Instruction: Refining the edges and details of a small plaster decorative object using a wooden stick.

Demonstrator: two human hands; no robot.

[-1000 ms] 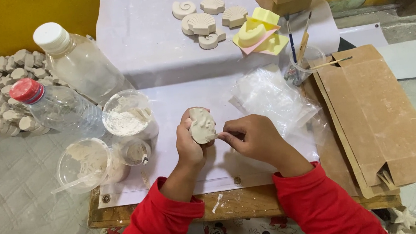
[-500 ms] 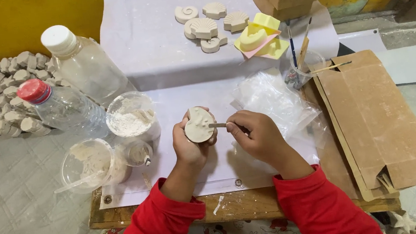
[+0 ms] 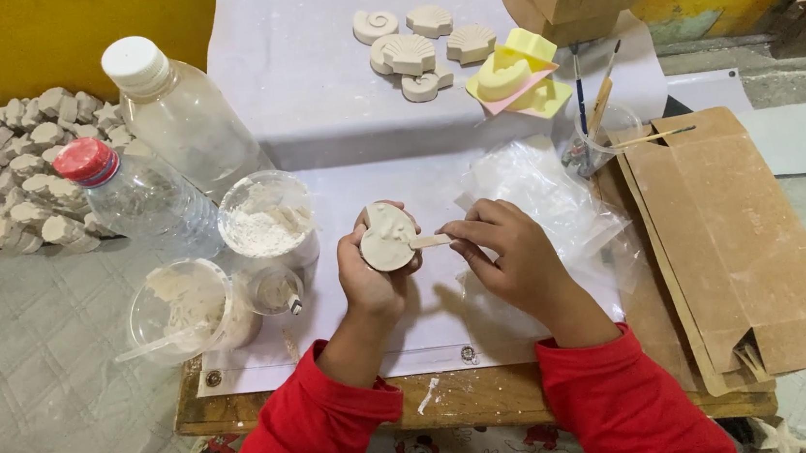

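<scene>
A small round mould [image 3: 387, 239], pale and filled with smooth off-white plaster, sits tilted toward the camera above the white sheet [image 3: 351, 187] that covers the wooden board [image 3: 457, 395]. The left hand [image 3: 373, 273] is curled snugly around the mould from below and behind, fingers wrapped about its rim. The right hand [image 3: 507, 251] is nearly closed, pinching a short flat wooden stick [image 3: 431, 242] whose tip rests on the plaster surface at the mould's right edge. Just left of the hands stand a cup of white powder [image 3: 266, 221], a small glass jar [image 3: 274, 290] and a plastic cup [image 3: 189, 308] smeared with wet plaster. Two clear bottles [image 3: 160, 170] lie behind them, near a heap of small grey casts [image 3: 14, 168]. A crumpled plastic bag [image 3: 541, 195] lies under the right hand; a flat cardboard box [image 3: 735, 246] lies to the right. Farther back are finished shell casts [image 3: 416, 46] and yellow moulds [image 3: 518, 73]. Nothing blocks the mould.
</scene>
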